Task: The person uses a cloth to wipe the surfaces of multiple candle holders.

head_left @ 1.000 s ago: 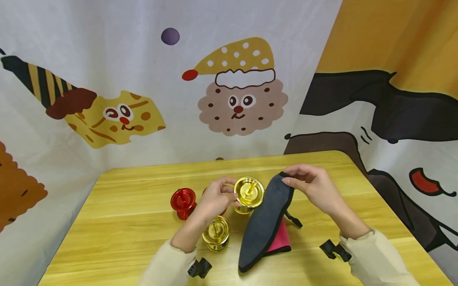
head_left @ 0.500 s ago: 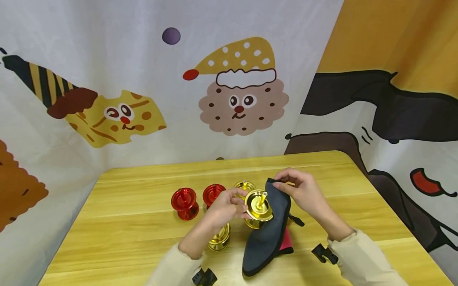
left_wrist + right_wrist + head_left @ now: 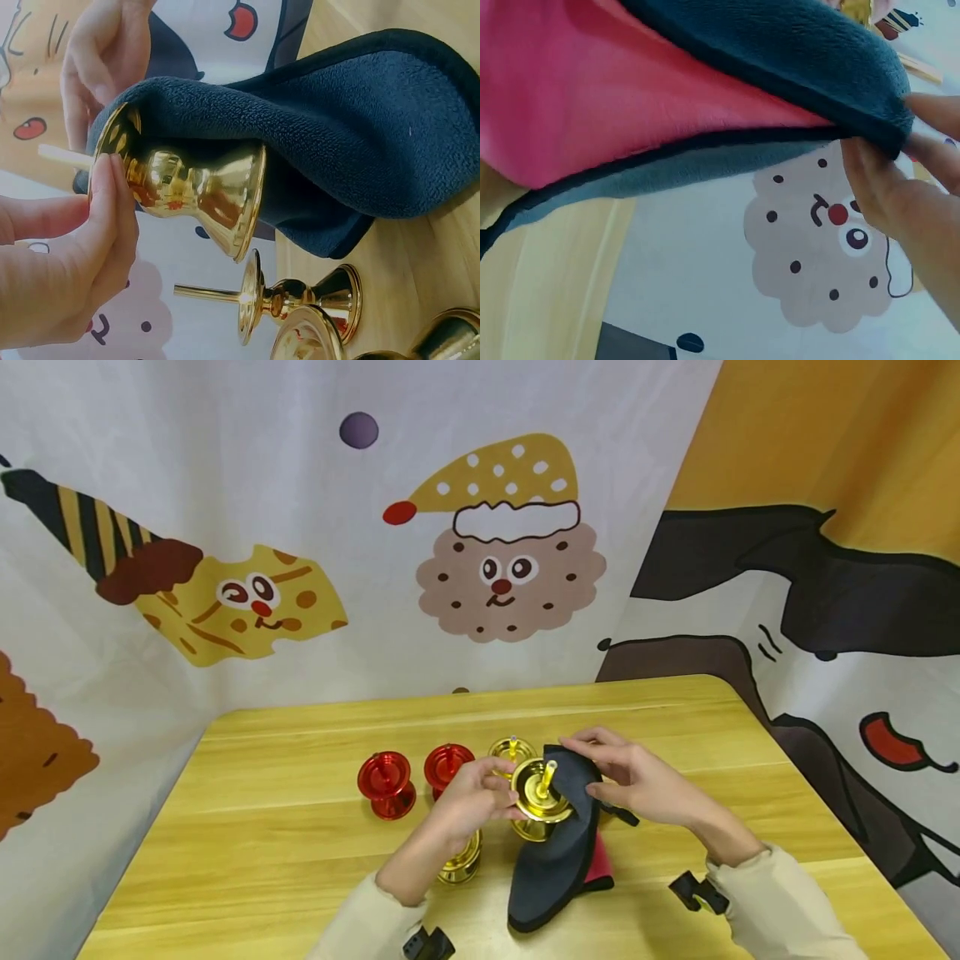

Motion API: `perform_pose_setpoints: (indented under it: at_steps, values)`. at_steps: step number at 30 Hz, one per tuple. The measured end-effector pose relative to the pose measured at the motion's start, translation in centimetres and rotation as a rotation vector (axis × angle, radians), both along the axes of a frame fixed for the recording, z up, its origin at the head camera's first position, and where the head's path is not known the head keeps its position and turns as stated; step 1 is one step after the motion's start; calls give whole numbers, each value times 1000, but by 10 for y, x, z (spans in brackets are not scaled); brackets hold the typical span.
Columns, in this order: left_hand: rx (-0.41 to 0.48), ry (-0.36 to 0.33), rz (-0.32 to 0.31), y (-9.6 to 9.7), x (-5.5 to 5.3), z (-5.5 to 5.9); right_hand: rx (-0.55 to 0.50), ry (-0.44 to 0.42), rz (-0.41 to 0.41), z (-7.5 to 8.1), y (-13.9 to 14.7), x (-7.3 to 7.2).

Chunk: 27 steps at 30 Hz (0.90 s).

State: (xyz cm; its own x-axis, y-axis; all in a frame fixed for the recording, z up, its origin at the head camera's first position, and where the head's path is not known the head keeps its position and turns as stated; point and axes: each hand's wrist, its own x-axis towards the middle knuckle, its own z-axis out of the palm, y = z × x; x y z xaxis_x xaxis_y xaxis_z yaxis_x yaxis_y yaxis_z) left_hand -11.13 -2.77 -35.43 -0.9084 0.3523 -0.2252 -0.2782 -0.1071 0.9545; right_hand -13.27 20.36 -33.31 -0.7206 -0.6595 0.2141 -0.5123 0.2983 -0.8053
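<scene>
My left hand (image 3: 474, 802) pinches the rim of a gold candle holder (image 3: 191, 184), raised off the table with its thin spike (image 3: 548, 778) pointing up. A dark grey-blue cloth (image 3: 551, 868) with black edging and a pink underside (image 3: 705, 97) hangs against the holder's right side. My right hand (image 3: 637, 777) holds the cloth's upper end between thumb and fingers, pressing it near the holder's rim. In the left wrist view the cloth drapes along the holder's bowl and stem.
Two red candle holders, one at left (image 3: 386, 783) and one behind my left hand (image 3: 448, 767), stand on the wooden table (image 3: 285, 827). Another gold holder (image 3: 512, 748) stands behind the held one, and one more (image 3: 461, 860) sits below my left wrist. A printed curtain (image 3: 300, 485) hangs behind.
My left hand has brought the gold candle holder rightward and nearer, against the cloth. My right hand has moved lower and left, folding the cloth's top toward the holder.
</scene>
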Motion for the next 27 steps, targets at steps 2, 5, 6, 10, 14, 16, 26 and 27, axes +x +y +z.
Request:
perform_pose_setpoints:
  at_steps: [2,5,6,10,14,16,26,27]
  values:
    - [2,6,-3,0,0,0,41,32,23,1,2,-1]
    - [-2,18,-4,0,0,0,104,127,-19,0,2,-1]
    - [-7,25,-4,0,0,0,115,146,-40,-1,1,-1]
    - [-43,55,1,1,1,2,113,174,-105,-5,-4,1]
    - [-72,80,3,3,2,5,102,175,-149,-8,-11,2]
    - [-87,87,5,4,2,6,97,171,-162,-8,-13,3]
    - [-81,102,33,5,1,3,49,-26,-11,-7,-19,3]
    - [-78,102,36,5,1,3,45,-59,10,-7,-18,2]
